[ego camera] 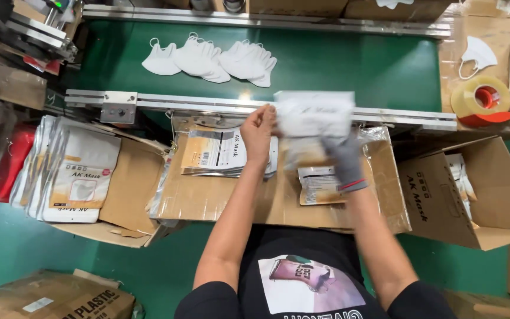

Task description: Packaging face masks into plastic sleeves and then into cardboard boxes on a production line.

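My bare left hand and my right hand, in a grey glove, together hold a blurred white face mask with its pouch above a cardboard work surface. The left hand pinches its left edge; the right grips it from below. On the green conveyor belt beyond lie three white masks in a row. A stack of printed pouches rests just under my left hand, and a single pouch lies below my right wrist.
A larger pile of pouches sits at left on cardboard. An open carton stands at right. A tape dispenser and a lone mask rest on the right table. A metal rail edges the belt.
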